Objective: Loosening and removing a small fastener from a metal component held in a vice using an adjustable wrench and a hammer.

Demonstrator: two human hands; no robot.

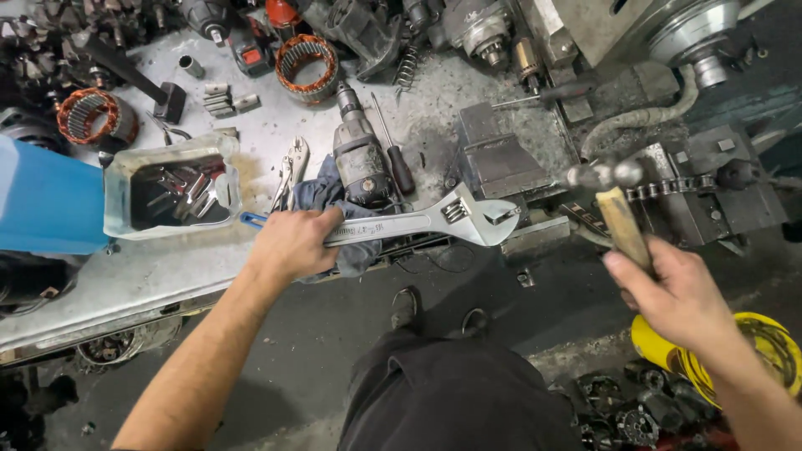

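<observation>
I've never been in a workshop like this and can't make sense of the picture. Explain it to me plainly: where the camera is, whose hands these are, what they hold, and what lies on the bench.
There is one picture, taken by a camera on a person's head, looking down past their own arms and feet. No robot is involved, only two bare hands. The left hand grips a large adjustable wrench by its handle, its open jaw pointing right. The right hand holds a hammer by its wooden handle, metal head up. On the cluttered metal bench lie an electric drill on a blue rag, a screwdriver, locking pliers, a cut-open container of small tools in dark liquid, and copper-wound motor parts. A yellow tub sits on the floor at lower right.
</observation>
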